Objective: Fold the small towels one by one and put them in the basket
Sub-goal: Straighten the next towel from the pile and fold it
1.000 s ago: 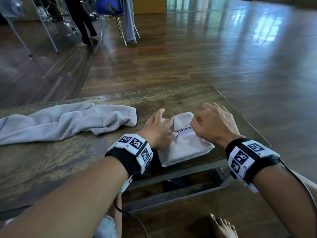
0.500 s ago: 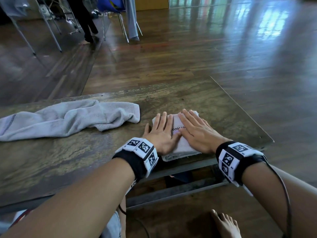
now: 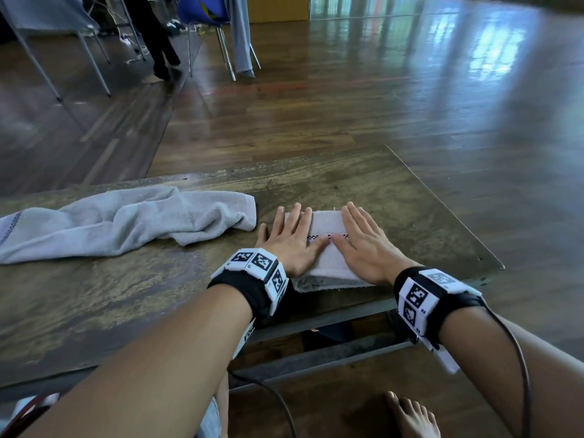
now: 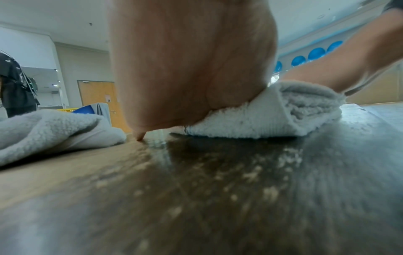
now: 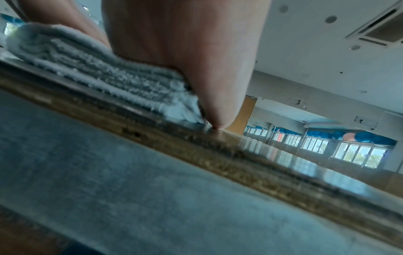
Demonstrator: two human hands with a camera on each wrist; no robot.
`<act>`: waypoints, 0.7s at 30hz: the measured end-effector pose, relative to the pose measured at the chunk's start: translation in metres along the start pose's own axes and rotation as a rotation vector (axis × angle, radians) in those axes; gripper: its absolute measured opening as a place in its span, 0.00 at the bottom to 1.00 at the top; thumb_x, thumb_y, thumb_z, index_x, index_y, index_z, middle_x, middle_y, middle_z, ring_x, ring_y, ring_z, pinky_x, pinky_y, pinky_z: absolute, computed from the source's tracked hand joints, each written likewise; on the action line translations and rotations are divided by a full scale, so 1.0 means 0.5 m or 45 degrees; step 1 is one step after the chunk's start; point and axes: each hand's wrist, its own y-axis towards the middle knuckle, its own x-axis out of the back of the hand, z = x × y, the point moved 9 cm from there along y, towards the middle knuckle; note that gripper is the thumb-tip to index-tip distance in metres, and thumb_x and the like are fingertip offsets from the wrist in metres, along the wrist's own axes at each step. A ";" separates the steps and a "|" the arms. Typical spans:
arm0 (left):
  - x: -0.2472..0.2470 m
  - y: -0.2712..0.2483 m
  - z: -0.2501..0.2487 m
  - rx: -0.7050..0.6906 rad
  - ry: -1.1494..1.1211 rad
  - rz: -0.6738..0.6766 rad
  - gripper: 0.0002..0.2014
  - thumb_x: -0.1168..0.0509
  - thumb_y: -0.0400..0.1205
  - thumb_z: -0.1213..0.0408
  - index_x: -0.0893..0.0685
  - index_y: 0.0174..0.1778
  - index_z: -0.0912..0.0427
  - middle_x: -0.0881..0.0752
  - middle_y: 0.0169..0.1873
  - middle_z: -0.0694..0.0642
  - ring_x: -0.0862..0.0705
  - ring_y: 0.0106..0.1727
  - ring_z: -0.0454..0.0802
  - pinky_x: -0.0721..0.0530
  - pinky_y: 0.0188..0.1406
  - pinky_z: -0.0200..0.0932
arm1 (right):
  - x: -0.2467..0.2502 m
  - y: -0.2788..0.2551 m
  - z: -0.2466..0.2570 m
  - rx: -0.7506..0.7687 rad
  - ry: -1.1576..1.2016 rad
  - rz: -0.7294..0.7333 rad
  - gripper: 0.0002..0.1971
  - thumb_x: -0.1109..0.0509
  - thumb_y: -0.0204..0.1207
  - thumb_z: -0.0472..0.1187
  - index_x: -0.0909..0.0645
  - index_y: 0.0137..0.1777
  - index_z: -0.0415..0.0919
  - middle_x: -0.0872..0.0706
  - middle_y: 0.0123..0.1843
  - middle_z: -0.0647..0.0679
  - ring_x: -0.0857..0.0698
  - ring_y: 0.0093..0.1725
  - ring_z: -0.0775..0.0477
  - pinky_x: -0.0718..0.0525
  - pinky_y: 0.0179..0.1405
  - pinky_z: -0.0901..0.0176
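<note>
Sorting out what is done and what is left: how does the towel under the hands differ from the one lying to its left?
The folded towel is a compact, layered rectangle; the loose towel lies spread out and rumpled.
Both hands, left hand and right hand, press flat on the folded towel; nothing touches the loose towel.
The folded towel sits at the table's near edge; the loose towel lies further left.
Both are pale terry with a checkered stripe.

A worn counter (image 3: pixel 379 197) stands on a glossy wooden floor (image 3: pixel 410 99), a blue chair (image 3: pixel 202 9) far beyond.
</note>
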 end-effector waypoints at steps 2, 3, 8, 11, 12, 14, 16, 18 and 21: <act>0.001 0.001 0.002 0.004 0.016 0.003 0.38 0.62 0.84 0.30 0.65 0.86 0.42 0.69 0.85 0.41 0.72 0.85 0.49 0.65 0.84 0.64 | 0.000 0.003 -0.012 -0.044 0.035 0.002 0.37 0.55 0.90 0.60 0.63 0.90 0.43 0.66 0.91 0.52 0.66 0.89 0.54 0.64 0.87 0.54; 0.001 0.000 0.002 0.001 0.019 0.005 0.37 0.62 0.84 0.31 0.64 0.86 0.42 0.69 0.85 0.41 0.72 0.86 0.49 0.65 0.84 0.64 | -0.001 0.005 -0.017 -0.059 0.044 0.003 0.37 0.56 0.90 0.60 0.63 0.90 0.42 0.66 0.91 0.51 0.66 0.89 0.53 0.64 0.87 0.54; 0.006 -0.010 0.002 0.063 0.011 -0.026 0.36 0.63 0.86 0.34 0.66 0.87 0.45 0.71 0.85 0.45 0.73 0.85 0.51 0.66 0.83 0.66 | -0.004 0.009 -0.021 -0.092 0.023 -0.006 0.36 0.57 0.89 0.60 0.64 0.90 0.44 0.66 0.91 0.51 0.65 0.89 0.51 0.62 0.87 0.50; 0.009 -0.021 0.012 0.234 0.032 -0.032 0.39 0.63 0.86 0.35 0.69 0.86 0.54 0.71 0.85 0.52 0.74 0.85 0.54 0.65 0.84 0.67 | -0.003 0.007 -0.019 -0.115 0.016 -0.015 0.35 0.58 0.90 0.59 0.64 0.90 0.44 0.66 0.91 0.51 0.65 0.90 0.50 0.63 0.87 0.48; 0.012 -0.027 0.018 0.311 0.031 -0.049 0.42 0.61 0.86 0.34 0.67 0.86 0.58 0.67 0.86 0.56 0.70 0.86 0.56 0.62 0.84 0.66 | -0.003 0.006 -0.018 -0.120 0.021 -0.013 0.35 0.58 0.90 0.59 0.64 0.90 0.44 0.67 0.91 0.51 0.65 0.90 0.50 0.63 0.86 0.48; 0.028 -0.040 0.027 0.430 0.023 -0.144 0.47 0.56 0.83 0.30 0.53 0.87 0.66 0.53 0.87 0.63 0.57 0.87 0.62 0.51 0.84 0.65 | -0.001 0.004 -0.015 -0.122 0.029 -0.019 0.35 0.58 0.90 0.58 0.64 0.90 0.43 0.67 0.91 0.51 0.65 0.90 0.49 0.63 0.86 0.48; 0.052 -0.043 0.022 0.406 0.012 -0.279 0.45 0.48 0.81 0.30 0.36 0.81 0.67 0.38 0.79 0.65 0.42 0.82 0.64 0.40 0.79 0.60 | 0.002 0.001 -0.010 -0.114 0.034 -0.036 0.35 0.58 0.90 0.58 0.64 0.90 0.43 0.66 0.91 0.50 0.64 0.90 0.48 0.63 0.86 0.47; 0.066 -0.039 0.016 0.339 -0.039 -0.332 0.39 0.40 0.80 0.34 0.26 0.74 0.65 0.32 0.74 0.65 0.34 0.76 0.64 0.34 0.76 0.57 | 0.008 -0.006 -0.005 -0.088 0.059 -0.060 0.34 0.56 0.91 0.57 0.61 0.91 0.44 0.65 0.91 0.49 0.63 0.90 0.47 0.62 0.87 0.47; 0.077 -0.033 0.016 0.267 -0.347 -0.299 0.27 0.28 0.75 0.41 0.17 0.59 0.61 0.18 0.63 0.62 0.20 0.66 0.60 0.20 0.66 0.55 | 0.020 -0.013 -0.005 -0.055 0.146 -0.039 0.32 0.51 0.91 0.56 0.53 0.91 0.49 0.62 0.92 0.46 0.60 0.90 0.41 0.58 0.88 0.43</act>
